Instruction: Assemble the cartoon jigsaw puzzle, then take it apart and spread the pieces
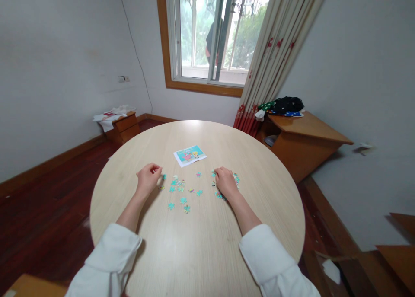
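Several small teal jigsaw pieces (181,192) lie scattered on a round pale wooden table (194,253). A picture card with cartoon figures (189,155) lies just beyond them. My left hand (148,179) rests at the left end of the scatter, fingers curled in a pinch; what it holds, if anything, is too small to name. My right hand (225,182) lies knuckles up over a cluster of pieces at the right end, fingers bent down onto them.
A wooden desk (304,137) with dark clothes on it stands at the right by the curtain (275,59). A small wooden cabinet (125,126) with cloth on top sits at the left wall. Dark red floor surrounds the table.
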`<move>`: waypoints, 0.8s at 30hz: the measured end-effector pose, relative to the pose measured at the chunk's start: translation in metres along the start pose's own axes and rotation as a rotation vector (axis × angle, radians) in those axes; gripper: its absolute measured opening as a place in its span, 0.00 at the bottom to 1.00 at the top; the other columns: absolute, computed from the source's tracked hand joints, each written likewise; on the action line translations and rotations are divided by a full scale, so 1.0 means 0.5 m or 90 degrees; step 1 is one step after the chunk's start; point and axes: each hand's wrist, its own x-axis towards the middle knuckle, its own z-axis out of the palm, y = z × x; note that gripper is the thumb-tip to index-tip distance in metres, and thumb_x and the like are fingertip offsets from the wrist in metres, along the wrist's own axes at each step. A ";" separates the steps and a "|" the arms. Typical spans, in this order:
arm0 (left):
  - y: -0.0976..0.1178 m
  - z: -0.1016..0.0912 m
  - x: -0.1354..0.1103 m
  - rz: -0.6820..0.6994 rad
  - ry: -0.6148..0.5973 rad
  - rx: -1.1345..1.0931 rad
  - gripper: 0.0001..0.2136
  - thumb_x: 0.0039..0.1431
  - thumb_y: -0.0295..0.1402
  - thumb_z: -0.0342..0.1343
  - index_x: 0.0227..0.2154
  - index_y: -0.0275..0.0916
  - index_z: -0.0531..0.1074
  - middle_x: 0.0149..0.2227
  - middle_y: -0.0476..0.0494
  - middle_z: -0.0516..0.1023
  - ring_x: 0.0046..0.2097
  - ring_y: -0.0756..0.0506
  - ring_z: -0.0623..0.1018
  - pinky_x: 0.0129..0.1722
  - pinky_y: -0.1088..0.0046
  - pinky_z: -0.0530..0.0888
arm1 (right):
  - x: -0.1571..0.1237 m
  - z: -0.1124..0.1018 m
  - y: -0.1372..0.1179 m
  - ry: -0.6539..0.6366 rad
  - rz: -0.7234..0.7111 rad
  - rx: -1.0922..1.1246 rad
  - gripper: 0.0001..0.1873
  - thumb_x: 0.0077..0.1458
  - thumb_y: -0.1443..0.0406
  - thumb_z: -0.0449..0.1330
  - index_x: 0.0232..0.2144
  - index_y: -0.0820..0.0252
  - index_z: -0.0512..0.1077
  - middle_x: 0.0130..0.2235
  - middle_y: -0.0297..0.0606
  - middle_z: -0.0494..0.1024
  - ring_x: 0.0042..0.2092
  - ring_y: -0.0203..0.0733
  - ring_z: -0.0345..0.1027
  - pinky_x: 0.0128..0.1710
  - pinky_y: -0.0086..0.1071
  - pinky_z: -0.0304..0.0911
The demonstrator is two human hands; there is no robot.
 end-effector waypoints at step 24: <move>-0.002 0.002 -0.001 -0.003 0.003 -0.010 0.08 0.47 0.37 0.52 0.22 0.40 0.71 0.25 0.47 0.75 0.31 0.46 0.73 0.34 0.69 0.67 | -0.039 0.018 -0.102 0.005 -0.283 0.033 0.10 0.61 0.69 0.51 0.33 0.60 0.72 0.32 0.37 0.78 0.36 0.37 0.68 0.41 0.33 0.48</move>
